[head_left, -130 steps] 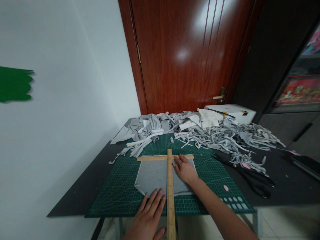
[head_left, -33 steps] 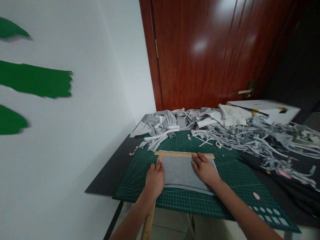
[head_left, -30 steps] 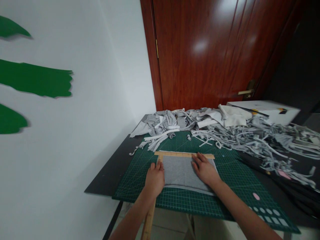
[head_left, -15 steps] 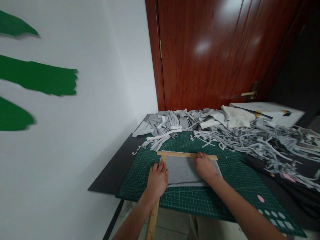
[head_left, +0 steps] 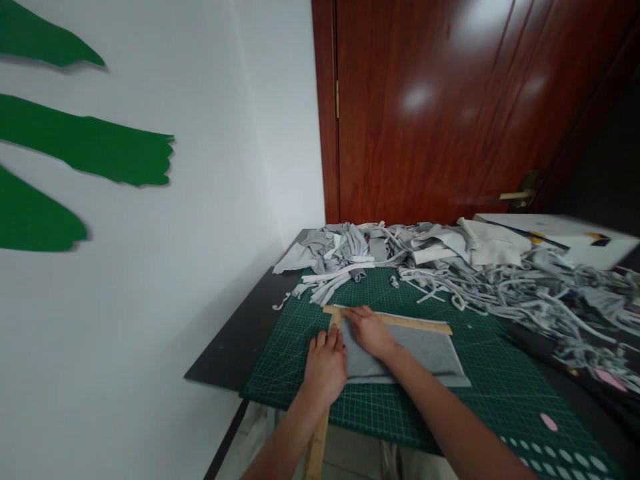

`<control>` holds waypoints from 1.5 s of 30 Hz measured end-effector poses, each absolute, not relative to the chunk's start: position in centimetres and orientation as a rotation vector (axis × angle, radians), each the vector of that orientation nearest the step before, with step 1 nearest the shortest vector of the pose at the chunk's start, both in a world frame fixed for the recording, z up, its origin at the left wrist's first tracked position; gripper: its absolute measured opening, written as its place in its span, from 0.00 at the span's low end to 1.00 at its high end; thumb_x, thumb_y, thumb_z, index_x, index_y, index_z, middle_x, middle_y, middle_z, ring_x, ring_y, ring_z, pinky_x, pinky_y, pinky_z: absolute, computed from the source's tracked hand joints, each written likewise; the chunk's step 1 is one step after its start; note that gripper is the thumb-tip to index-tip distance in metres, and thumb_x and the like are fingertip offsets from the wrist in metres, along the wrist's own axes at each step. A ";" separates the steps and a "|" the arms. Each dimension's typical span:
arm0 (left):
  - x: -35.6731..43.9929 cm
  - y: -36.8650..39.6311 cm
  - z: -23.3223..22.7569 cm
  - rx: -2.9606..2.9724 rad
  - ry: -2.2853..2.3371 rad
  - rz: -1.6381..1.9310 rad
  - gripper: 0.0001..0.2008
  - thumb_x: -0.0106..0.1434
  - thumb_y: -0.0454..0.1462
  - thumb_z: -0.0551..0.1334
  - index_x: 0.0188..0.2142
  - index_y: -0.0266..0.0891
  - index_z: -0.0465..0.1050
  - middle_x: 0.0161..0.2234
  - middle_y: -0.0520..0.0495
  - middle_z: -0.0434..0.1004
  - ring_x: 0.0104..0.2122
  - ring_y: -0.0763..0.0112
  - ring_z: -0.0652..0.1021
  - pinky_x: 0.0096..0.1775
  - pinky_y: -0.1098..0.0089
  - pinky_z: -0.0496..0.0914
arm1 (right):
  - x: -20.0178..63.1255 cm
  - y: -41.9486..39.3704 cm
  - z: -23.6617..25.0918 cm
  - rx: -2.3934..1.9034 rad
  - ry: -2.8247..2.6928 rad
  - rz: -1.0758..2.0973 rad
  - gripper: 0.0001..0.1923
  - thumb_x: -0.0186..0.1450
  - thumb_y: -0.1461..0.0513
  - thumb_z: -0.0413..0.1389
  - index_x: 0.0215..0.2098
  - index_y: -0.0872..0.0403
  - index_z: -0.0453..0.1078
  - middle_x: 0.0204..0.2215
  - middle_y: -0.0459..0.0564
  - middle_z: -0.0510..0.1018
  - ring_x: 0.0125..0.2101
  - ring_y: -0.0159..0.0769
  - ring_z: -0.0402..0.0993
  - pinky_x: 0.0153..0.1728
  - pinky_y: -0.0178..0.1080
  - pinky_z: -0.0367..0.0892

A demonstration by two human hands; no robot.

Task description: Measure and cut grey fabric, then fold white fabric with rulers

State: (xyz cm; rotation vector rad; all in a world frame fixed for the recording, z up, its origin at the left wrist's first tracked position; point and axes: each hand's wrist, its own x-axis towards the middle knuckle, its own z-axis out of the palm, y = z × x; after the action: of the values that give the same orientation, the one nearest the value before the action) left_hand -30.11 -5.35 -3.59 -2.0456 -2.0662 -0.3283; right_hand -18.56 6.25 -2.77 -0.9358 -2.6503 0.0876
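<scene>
Along the grey fabric's (head_left: pixel 420 350) left edge, both hands (head_left: pixel 327 363) (head_left: pixel 370 331) press flat.

Your right hand (head_left: pixel 370 331) is sliding left across the grey fabric (head_left: pixel 425 350), closing in beside your left hand (head_left: pixel 326 363)

The ruler (head_left: pixel 387 319) is light wood, smooth and not shiny, and the grey piece (head_left: pixel 425 350) next to it is soft, fuzzy cloth. The green mat (head_left: pixel 440 413) looks like dull, bendy plastic with thin lines printed on it, and the pile of strips (head_left: pixel 500 280) behind is soft grey cloth too. The door (head_left: pixel 450 100) is dark red wood, very shiny, the table (head_left: pixel 240 333) is flat black and dull, and the wall (head_left: pixel 200 233) is smooth white paint.
</scene>
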 end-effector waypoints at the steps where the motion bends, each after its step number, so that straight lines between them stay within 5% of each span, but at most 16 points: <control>1: -30.1 -5.3 -3.6 -2.043 -2.067 -0.334 0.20 0.67 0.34 0.49 0.54 0.33 0.69 0.57 0.38 0.67 0.47 0.53 0.67 0.45 0.53 0.65 | -18.8 6.1 -3.0 -0.921 -2.648 0.089 0.23 0.67 0.67 0.43 0.59 0.51 0.63 0.54 0.48 0.71 0.48 0.37 0.64 0.51 0.35 0.57; 10: -30.1 -5.4 -3.7 -2.064 -2.065 -0.293 0.20 0.67 0.35 0.49 0.55 0.32 0.68 0.57 0.38 0.66 0.48 0.52 0.67 0.45 0.53 0.64 | -19.1 5.4 -3.6 -0.946 -2.617 0.073 0.22 0.69 0.60 0.44 0.59 0.51 0.62 0.55 0.53 0.68 0.48 0.45 0.61 0.49 0.44 0.58; 14: -30.0 -5.4 -3.4 -2.068 -2.064 -0.279 0.20 0.67 0.34 0.49 0.54 0.30 0.68 0.57 0.37 0.66 0.48 0.51 0.67 0.45 0.53 0.64 | -19.1 5.4 -3.7 -0.930 -2.610 0.073 0.21 0.69 0.60 0.43 0.59 0.50 0.63 0.56 0.51 0.69 0.53 0.46 0.58 0.56 0.49 0.51; 20: -30.0 -5.4 -3.4 -2.081 -2.050 -0.268 0.20 0.67 0.35 0.49 0.55 0.30 0.67 0.57 0.36 0.66 0.47 0.52 0.67 0.45 0.54 0.64 | -19.3 5.7 -4.0 -0.842 -2.641 0.116 0.22 0.70 0.62 0.41 0.60 0.55 0.62 0.56 0.54 0.69 0.56 0.39 0.60 0.58 0.42 0.53; 31: -30.3 -5.3 -4.1 -2.013 -1.990 -0.253 0.19 0.66 0.35 0.52 0.55 0.33 0.69 0.56 0.39 0.67 0.47 0.55 0.68 0.45 0.57 0.65 | -19.4 6.0 -4.8 -0.856 -2.619 0.233 0.24 0.69 0.60 0.44 0.60 0.62 0.62 0.60 0.60 0.65 0.61 0.45 0.57 0.61 0.47 0.51; 45: -30.7 -4.8 -3.9 -2.028 -1.941 -0.247 0.19 0.65 0.31 0.52 0.53 0.31 0.70 0.56 0.37 0.68 0.46 0.54 0.69 0.44 0.56 0.66 | -19.1 6.1 -4.3 -0.827 -2.611 0.165 0.21 0.69 0.58 0.45 0.60 0.49 0.63 0.60 0.56 0.65 0.60 0.46 0.58 0.59 0.49 0.54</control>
State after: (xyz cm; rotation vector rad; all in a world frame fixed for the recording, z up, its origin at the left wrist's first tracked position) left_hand -30.73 -4.77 -3.90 -2.0284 -1.9406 -0.2468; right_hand -19.06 6.06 -4.29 -0.8268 -2.6109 0.1647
